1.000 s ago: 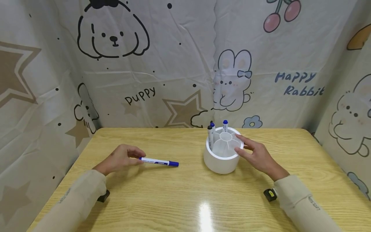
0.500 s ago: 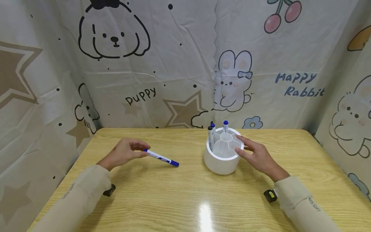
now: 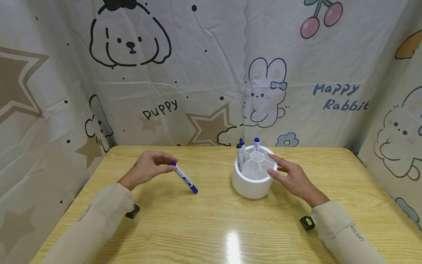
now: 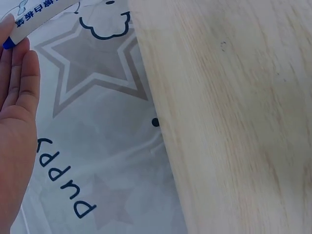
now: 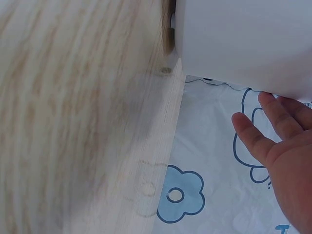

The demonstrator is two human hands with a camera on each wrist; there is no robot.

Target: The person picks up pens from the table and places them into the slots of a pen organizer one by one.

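My left hand (image 3: 150,167) pinches the blue back end of a white whiteboard marker (image 3: 185,178) between thumb and fingertips. Its blue cap points down and right; whether that touches the table I cannot tell. In the left wrist view the marker (image 4: 41,19) lies across the fingertips. A round white pen holder (image 3: 252,187) with divided compartments stands upright to the right. My right hand (image 3: 293,178) grips its right rim, thumb and index finger over the edge. In the right wrist view, fingers reach the outer wall of the holder (image 5: 243,44), one finger apart from it.
In the holder's left side stand a black-capped marker (image 3: 239,157) and a blue-capped one (image 3: 243,145); another blue-capped marker (image 3: 256,145) stands at the back. The wooden table (image 3: 211,220) ends at a printed curtain (image 3: 204,73).
My left hand has risen and moved right with the marker, which has turned from nearly level to slanting steeply, cap down. The right hand and the pen holder have stayed put.
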